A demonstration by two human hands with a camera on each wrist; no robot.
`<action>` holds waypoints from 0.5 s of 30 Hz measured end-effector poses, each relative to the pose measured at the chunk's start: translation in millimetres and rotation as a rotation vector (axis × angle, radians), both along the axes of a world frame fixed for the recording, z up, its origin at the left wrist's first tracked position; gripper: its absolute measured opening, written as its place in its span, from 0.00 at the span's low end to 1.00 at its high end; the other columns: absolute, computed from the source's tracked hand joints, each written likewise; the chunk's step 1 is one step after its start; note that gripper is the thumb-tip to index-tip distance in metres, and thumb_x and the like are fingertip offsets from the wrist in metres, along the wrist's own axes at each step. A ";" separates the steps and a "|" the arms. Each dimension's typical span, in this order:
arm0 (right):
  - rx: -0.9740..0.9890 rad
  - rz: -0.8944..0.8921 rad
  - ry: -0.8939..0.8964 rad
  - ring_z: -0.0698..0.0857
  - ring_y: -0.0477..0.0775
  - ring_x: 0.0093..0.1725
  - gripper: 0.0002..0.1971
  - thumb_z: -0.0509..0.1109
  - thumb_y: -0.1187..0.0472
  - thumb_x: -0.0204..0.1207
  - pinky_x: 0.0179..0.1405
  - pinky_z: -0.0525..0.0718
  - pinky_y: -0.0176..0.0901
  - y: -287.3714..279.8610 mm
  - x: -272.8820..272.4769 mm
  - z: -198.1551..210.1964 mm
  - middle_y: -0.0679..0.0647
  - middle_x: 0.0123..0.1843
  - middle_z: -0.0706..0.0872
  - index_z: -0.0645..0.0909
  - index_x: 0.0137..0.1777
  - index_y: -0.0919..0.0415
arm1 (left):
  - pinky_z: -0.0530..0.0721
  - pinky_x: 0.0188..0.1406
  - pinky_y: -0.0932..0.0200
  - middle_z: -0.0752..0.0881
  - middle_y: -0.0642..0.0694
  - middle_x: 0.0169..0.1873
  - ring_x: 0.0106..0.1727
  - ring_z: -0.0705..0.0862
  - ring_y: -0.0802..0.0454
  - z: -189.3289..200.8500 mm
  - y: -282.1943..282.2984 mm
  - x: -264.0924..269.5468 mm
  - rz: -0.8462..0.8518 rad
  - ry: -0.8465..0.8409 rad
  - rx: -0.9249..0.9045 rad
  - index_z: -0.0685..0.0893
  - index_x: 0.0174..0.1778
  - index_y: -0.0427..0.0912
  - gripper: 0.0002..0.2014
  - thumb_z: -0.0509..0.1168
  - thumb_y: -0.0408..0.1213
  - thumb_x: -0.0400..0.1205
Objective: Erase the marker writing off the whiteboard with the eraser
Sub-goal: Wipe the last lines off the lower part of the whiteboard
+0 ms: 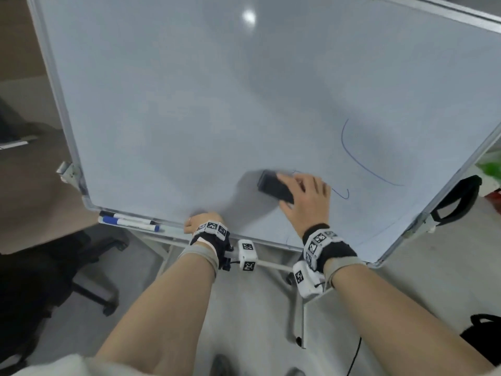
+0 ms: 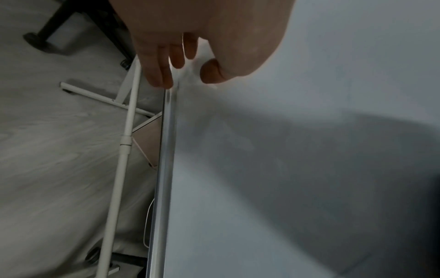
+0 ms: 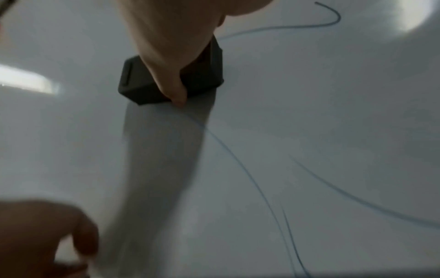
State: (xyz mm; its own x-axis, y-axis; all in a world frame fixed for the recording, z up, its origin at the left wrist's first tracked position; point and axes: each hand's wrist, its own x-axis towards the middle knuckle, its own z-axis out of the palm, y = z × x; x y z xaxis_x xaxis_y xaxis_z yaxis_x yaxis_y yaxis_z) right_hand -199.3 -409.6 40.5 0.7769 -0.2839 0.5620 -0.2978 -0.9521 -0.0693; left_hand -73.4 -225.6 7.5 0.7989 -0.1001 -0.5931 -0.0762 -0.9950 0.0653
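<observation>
The whiteboard (image 1: 189, 104) fills the head view, tilted on its stand. My right hand (image 1: 306, 196) grips the black eraser (image 1: 273, 187) and presses it flat on the board's lower middle. Thin blue marker lines (image 1: 360, 158) curve to the right of the eraser, with a small hook (image 1: 343, 194) beside my knuckles. In the right wrist view the eraser (image 3: 142, 82) sits under my fingers (image 3: 171, 79), and blue lines (image 3: 238, 159) trail across the board. My left hand (image 1: 202, 222) holds the board's bottom frame (image 2: 164, 169), fingers (image 2: 161, 71) behind it and thumb (image 2: 212, 73) in front.
Two markers (image 1: 130, 222) lie on the ledge at the board's lower left. A black office chair (image 1: 89, 267) stands at the left, the white stand legs (image 2: 119, 169) below. A black bag (image 1: 485, 337) lies on the floor at the right.
</observation>
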 end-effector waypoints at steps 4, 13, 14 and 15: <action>-0.046 -0.088 -0.304 0.75 0.58 0.52 0.27 0.77 0.43 0.74 0.53 0.70 0.51 -18.4 15.2 40.7 0.54 0.57 0.82 0.79 0.73 0.45 | 0.82 0.59 0.51 0.86 0.39 0.61 0.64 0.85 0.40 -4.4 4.3 -24.9 -0.199 0.049 -0.083 0.84 0.63 0.37 0.20 0.73 0.40 0.77; -0.038 0.036 0.042 0.74 0.59 0.57 0.30 0.79 0.53 0.62 0.54 0.68 0.53 0.7 -6.1 -41.1 0.50 0.58 0.82 0.82 0.67 0.39 | 0.79 0.64 0.55 0.86 0.36 0.63 0.65 0.83 0.40 -37.7 -19.0 -16.6 -0.292 0.187 -0.146 0.85 0.62 0.29 0.20 0.67 0.43 0.82; -0.032 0.026 0.045 0.74 0.59 0.57 0.30 0.79 0.53 0.62 0.54 0.67 0.53 -0.3 -6.5 -40.2 0.49 0.57 0.82 0.82 0.67 0.39 | 0.79 0.63 0.55 0.86 0.36 0.62 0.65 0.84 0.40 -47.4 -21.2 -12.2 -0.311 0.187 -0.149 0.85 0.61 0.30 0.21 0.66 0.45 0.83; -0.026 0.003 0.014 0.74 0.58 0.57 0.30 0.79 0.52 0.63 0.54 0.68 0.53 -2.1 -5.6 -35.0 0.49 0.58 0.83 0.82 0.68 0.39 | 0.80 0.62 0.55 0.87 0.36 0.61 0.63 0.84 0.40 -48.1 -22.5 -11.2 -0.340 0.181 -0.139 0.86 0.60 0.30 0.21 0.65 0.46 0.83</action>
State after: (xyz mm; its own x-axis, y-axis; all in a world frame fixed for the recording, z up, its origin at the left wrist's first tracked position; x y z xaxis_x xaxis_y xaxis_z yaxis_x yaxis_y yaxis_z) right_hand -204.9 -411.7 5.5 0.7856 -0.2672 0.5581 -0.2960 -0.9543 -0.0402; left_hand -84.6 -248.1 -40.6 0.5901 -0.4294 -0.6837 -0.3740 -0.8959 0.2398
